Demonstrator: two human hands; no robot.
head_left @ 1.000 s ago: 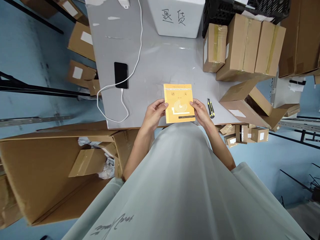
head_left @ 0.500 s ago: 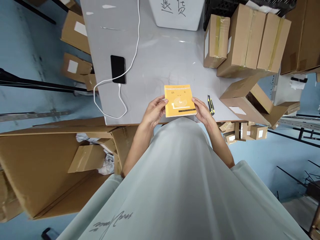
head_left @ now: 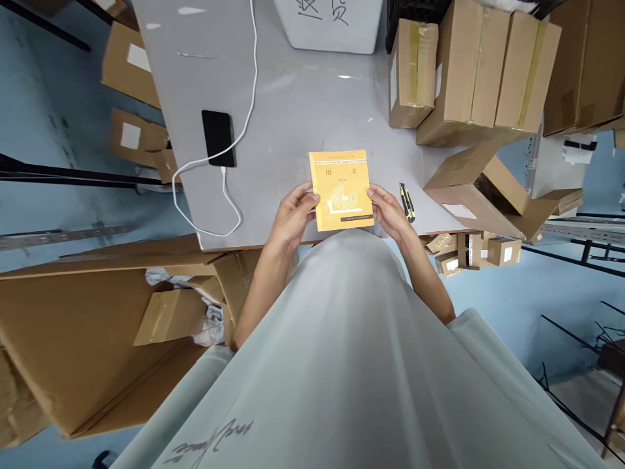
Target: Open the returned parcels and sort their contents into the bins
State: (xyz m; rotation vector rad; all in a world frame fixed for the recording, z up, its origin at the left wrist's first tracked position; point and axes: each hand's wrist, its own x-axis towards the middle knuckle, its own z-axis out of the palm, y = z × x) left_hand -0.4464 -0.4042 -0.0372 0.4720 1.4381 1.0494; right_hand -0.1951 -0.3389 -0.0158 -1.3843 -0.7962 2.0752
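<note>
A yellow book (head_left: 343, 179) with Chinese characters and a pattern of white arcs on its cover is held up over the table's front edge, cover towards me. My left hand (head_left: 296, 212) grips its left side, thumb on the cover. On the opposite edge, my right hand (head_left: 387, 207) pinches it the same way; the fingers behind the book are hidden. Just right of my right hand lies a yellow and black utility knife (head_left: 407, 202) on the grey table (head_left: 293, 117).
A black phone (head_left: 218, 138) with a white cable (head_left: 250, 111) lies on the left. A grey bin (head_left: 332, 29) stands at the back. Taped cartons (head_left: 463, 71) and an open carton (head_left: 469, 189) line the right. Below left is a large open box (head_left: 73, 326) holding packaging.
The book is tilted up more, so its cover shows taller. Both hands still hold it. The view has shifted slightly, moving the table items a little to the left.
</note>
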